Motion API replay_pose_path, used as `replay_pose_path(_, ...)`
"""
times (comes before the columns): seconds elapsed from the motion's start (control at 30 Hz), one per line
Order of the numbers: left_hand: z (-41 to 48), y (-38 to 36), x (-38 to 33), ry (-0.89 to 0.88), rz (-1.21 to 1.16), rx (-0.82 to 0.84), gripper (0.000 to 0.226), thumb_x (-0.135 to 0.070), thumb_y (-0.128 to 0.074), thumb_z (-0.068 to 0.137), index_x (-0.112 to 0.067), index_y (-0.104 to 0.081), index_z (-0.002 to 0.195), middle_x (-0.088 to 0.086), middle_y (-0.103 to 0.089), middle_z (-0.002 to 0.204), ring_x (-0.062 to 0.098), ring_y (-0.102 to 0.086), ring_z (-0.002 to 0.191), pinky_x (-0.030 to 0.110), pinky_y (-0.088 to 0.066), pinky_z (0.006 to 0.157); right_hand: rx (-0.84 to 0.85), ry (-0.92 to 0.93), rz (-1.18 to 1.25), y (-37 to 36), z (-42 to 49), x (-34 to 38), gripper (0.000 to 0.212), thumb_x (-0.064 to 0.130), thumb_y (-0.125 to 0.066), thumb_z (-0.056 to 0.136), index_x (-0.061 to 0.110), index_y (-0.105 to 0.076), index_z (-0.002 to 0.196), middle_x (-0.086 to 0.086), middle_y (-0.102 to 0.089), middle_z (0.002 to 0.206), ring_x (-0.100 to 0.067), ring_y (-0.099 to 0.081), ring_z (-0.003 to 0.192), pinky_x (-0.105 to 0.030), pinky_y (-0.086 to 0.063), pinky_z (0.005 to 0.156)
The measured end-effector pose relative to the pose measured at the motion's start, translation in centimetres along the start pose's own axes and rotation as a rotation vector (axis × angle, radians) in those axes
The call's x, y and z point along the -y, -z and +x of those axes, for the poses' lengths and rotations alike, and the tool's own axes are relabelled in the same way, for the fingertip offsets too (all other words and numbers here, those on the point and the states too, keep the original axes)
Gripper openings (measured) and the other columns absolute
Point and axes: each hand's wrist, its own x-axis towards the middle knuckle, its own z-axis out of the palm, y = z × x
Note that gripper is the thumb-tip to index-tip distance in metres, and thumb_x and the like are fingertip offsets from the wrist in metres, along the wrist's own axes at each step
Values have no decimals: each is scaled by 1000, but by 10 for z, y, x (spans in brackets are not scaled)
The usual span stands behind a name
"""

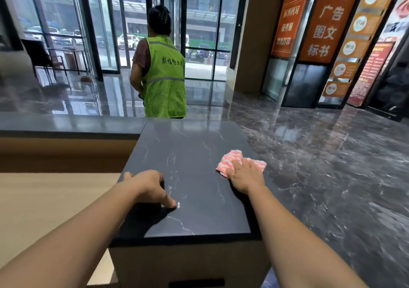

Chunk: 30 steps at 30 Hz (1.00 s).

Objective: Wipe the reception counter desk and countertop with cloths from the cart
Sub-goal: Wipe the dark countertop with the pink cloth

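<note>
On the counter [194, 146], the right hand [245, 174] presses the cloth [232, 158] flat, the left hand [148, 185] rests empty; wiping seems partway, more surface remaining.

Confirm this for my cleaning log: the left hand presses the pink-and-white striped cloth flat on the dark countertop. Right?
Wrong hand. The head view shows the right hand pressing the pink-and-white striped cloth flat on the dark countertop; the left hand holds no cloth.

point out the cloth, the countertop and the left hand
cloth [230, 157]: head view, striped far part
countertop [199, 141]: head view, bare dark surface
left hand [148, 184]: head view, back of the hand
</note>
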Motion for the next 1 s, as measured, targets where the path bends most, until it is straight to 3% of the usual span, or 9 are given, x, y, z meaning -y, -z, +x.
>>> replay_pose_path(0.23,-5,0,-10,35,23,68,62,-66,-74,65,-30,-60,113,-8,-61,113,22,-51,116,42,-24,98,33,127,87,-5,-45,66,54,51,-28,99,34,-25,150,-7,-6,163,-29,-1,149,-46,-3,120)
replay_pose_path(0.37,0,3,-11,52,11,116,53,-62,-80,59,-24,-64,92,-3,-65,104,23,-58,105,44,-37,103,33,229,140,-12,-71,103,48,42,-32,100,29,-31,147,-6,-10,162,-29,-3,148,-45,-6,119)
replay_pose_path(0.47,2,4,-11,63,2,144,47,-60,-82,55,-24,-63,80,-1,-67,95,23,-62,97,45,-44,99,-22,281,161,-16,-76,106,42,36,-36,100,22,-39,140,-6,-27,154,-28,-17,144,-41,-16,115)
replay_pose_path(0.6,-2,4,-12,61,-74,156,46,-50,-85,60,-21,-66,90,-2,-66,95,20,-63,92,39,-50,94,-75,291,256,-10,-72,76,32,37,-45,99,22,-49,127,0,-44,137,-22,-36,130,-36,-29,105)
replay_pose_path(0.77,-4,1,-9,48,-152,167,42,-44,-86,65,-18,-61,86,2,-64,96,21,-61,89,33,-49,81,-103,114,268,1,-63,10,39,44,-44,98,26,-48,132,3,-46,140,-20,-39,131,-34,-31,103)
replay_pose_path(0.9,-8,0,-8,61,-214,149,69,-42,-85,68,-9,-59,123,7,-62,122,26,-59,108,35,-46,96,-126,-15,239,9,-64,-33,36,37,-40,99,23,-48,131,-1,-48,138,-23,-42,128,-37,-35,101)
replay_pose_path(1.0,-9,-3,-8,56,-251,142,75,-42,-84,69,-7,-56,130,9,-59,128,26,-57,111,34,-44,96,-117,-74,236,14,-73,-35,34,34,-38,99,20,-46,129,-3,-47,136,-25,-41,128,-40,-36,98)
